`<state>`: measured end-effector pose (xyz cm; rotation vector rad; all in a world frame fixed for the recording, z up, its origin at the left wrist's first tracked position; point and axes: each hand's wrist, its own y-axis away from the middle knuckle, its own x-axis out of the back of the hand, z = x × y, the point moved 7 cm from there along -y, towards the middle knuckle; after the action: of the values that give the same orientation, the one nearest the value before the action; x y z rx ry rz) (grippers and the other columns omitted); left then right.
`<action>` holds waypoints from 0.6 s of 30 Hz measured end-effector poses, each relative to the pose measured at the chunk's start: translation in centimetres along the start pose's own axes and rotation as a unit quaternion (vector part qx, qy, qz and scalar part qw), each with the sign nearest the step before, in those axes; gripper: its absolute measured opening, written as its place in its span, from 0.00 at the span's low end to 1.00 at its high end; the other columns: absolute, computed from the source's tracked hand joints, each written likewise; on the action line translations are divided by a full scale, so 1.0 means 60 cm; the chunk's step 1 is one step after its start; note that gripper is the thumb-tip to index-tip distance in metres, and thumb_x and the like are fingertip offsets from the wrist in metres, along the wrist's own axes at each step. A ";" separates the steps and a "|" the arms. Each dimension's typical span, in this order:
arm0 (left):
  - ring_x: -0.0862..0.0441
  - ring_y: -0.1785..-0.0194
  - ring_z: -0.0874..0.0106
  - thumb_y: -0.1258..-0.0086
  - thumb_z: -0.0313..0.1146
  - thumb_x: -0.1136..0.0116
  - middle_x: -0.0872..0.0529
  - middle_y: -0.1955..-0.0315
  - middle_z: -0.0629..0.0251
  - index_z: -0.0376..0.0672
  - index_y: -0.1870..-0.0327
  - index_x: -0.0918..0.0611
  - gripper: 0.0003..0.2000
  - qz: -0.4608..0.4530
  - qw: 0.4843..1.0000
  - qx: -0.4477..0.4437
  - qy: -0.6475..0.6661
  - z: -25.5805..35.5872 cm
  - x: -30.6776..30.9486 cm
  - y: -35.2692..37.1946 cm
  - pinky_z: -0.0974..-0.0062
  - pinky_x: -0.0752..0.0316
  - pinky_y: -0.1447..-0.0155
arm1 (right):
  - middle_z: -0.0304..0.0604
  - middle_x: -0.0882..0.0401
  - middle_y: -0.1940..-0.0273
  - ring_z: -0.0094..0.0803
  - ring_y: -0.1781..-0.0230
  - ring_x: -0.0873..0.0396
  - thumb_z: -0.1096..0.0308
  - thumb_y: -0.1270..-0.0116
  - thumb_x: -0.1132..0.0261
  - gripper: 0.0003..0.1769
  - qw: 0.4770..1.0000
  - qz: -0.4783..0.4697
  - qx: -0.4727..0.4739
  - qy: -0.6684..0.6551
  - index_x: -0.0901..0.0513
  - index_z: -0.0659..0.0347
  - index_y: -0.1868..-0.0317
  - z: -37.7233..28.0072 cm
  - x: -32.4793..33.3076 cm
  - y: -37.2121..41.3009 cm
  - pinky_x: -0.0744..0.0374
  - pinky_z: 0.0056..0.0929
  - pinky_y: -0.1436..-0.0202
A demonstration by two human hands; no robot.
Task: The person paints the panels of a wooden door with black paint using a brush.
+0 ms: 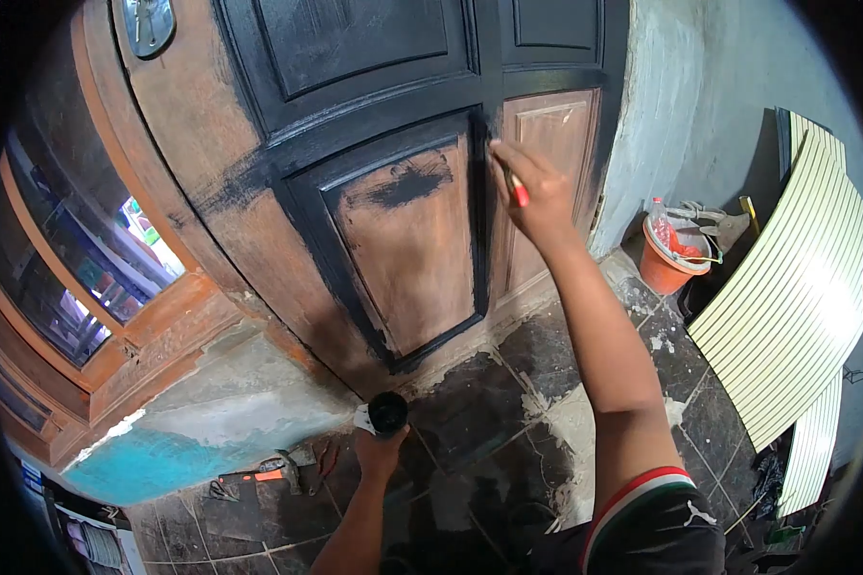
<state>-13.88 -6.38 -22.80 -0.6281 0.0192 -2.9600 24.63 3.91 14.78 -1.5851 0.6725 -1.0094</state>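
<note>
A wooden door (412,259) stands partly coated in black, its upper panels dark and parts of its lower panels bare brown. My right hand (537,187) is closed around a brush with a red handle end (520,195), held against the black strip between the two lower panels; the bristles are hard to make out. Low in front of the door, my left hand (382,448) grips a small cup (387,414) that looks black inside. A black smear marks the top of the bare left panel.
An orange bucket (669,259) holding a bottle and other items stands right of the door. Ribbed cream panels (786,287) lean on the right wall. A hammer (283,470) and pliers (327,460) lie on the tiled floor. A wood-framed window (96,240) is at left.
</note>
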 end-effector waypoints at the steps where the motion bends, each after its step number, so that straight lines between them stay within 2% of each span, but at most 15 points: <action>1: 0.14 0.34 0.54 0.39 0.37 0.13 0.12 0.39 0.55 0.43 0.29 0.22 0.37 -0.001 1.000 0.007 -0.012 -0.003 0.001 0.000 0.56 0.21 0.31 | 0.56 0.09 0.44 0.55 0.45 0.10 0.77 0.31 0.32 0.24 1.000 -0.015 0.004 0.013 0.12 0.60 0.34 0.012 -0.022 0.043 0.12 0.47 0.39; 2: 0.14 0.34 0.54 0.39 0.37 0.13 0.12 0.39 0.55 0.43 0.29 0.22 0.37 -0.003 1.000 -0.001 -0.007 0.005 0.003 0.001 0.55 0.21 0.31 | 0.56 0.10 0.43 0.54 0.44 0.11 0.76 0.31 0.32 0.25 0.999 -0.030 0.008 0.025 0.12 0.60 0.33 0.023 -0.044 0.090 0.12 0.46 0.38; 4: 0.14 0.34 0.53 0.39 0.37 0.13 0.12 0.39 0.55 0.43 0.30 0.22 0.37 -0.007 1.000 -0.016 0.005 0.028 0.006 0.006 0.55 0.21 0.31 | 0.56 0.11 0.40 0.55 0.43 0.11 0.75 0.32 0.33 0.28 0.990 -0.131 0.022 0.038 0.14 0.60 0.30 0.036 -0.093 0.212 0.12 0.47 0.39; 6: 0.15 0.32 0.53 0.40 0.40 0.13 0.13 0.35 0.54 0.42 0.27 0.23 0.40 -0.019 1.000 -0.001 0.014 0.010 0.000 0.001 0.56 0.23 0.29 | 0.57 0.10 0.42 0.54 0.42 0.11 0.75 0.33 0.33 0.27 0.970 -0.238 -0.031 0.034 0.14 0.62 0.32 0.044 -0.126 0.325 0.12 0.47 0.38; 8: 0.16 0.31 0.53 0.40 0.42 0.13 0.14 0.34 0.55 0.42 0.26 0.24 0.41 -0.033 0.999 -0.001 0.022 0.004 -0.001 -0.003 0.56 0.23 0.28 | 0.58 0.11 0.42 0.55 0.41 0.11 0.75 0.34 0.33 0.21 0.910 -0.404 -0.093 0.013 0.10 0.62 0.41 0.048 -0.161 0.396 0.13 0.48 0.38; 11: 0.15 0.32 0.54 0.40 0.42 0.13 0.13 0.36 0.56 0.42 0.28 0.23 0.40 -0.038 0.999 -0.011 0.012 0.010 0.002 0.000 0.57 0.22 0.30 | 0.60 0.11 0.44 0.57 0.45 0.11 0.73 0.36 0.32 0.12 0.806 -0.557 -0.190 0.066 0.09 0.63 0.53 0.070 -0.182 0.433 0.13 0.50 0.41; 13: 0.15 0.33 0.55 0.39 0.42 0.13 0.12 0.37 0.57 0.42 0.29 0.22 0.38 -0.021 1.000 -0.003 -0.022 0.013 0.004 0.000 0.58 0.22 0.31 | 0.61 0.10 0.50 0.59 0.48 0.11 0.71 0.36 0.31 0.09 0.826 -0.509 -0.235 0.059 0.09 0.63 0.58 0.089 -0.171 0.362 0.13 0.53 0.43; 15: 0.13 0.36 0.54 0.40 0.38 0.14 0.11 0.41 0.55 0.43 0.32 0.20 0.35 -0.013 0.999 -0.028 0.013 0.036 0.005 0.000 0.57 0.21 0.33 | 0.62 0.10 0.54 0.59 0.49 0.10 0.72 0.32 0.34 0.09 0.890 -0.422 -0.168 0.038 0.09 0.63 0.57 0.088 -0.141 0.237 0.13 0.53 0.45; 17: 0.12 0.38 0.52 0.41 0.37 0.14 0.10 0.43 0.54 0.43 0.34 0.20 0.34 -0.007 0.999 -0.036 0.024 0.029 0.013 0.001 0.56 0.20 0.34 | 0.63 0.10 0.54 0.59 0.49 0.10 0.73 0.29 0.33 0.08 0.949 -0.266 -0.161 0.046 0.08 0.63 0.56 0.032 -0.056 0.092 0.13 0.51 0.46; 18: 0.12 0.38 0.51 0.41 0.38 0.14 0.10 0.43 0.54 0.42 0.34 0.20 0.34 -0.005 0.999 -0.035 0.018 0.006 0.011 -0.004 0.56 0.20 0.34 | 0.61 0.09 0.54 0.56 0.50 0.09 0.73 0.28 0.31 0.07 0.981 -0.134 -0.142 -0.003 0.07 0.64 0.56 0.012 -0.025 0.048 0.12 0.48 0.46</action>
<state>-14.35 -6.23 -22.18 -0.5859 0.1220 -2.9917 24.80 4.79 11.60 -1.9683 0.6301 -1.1411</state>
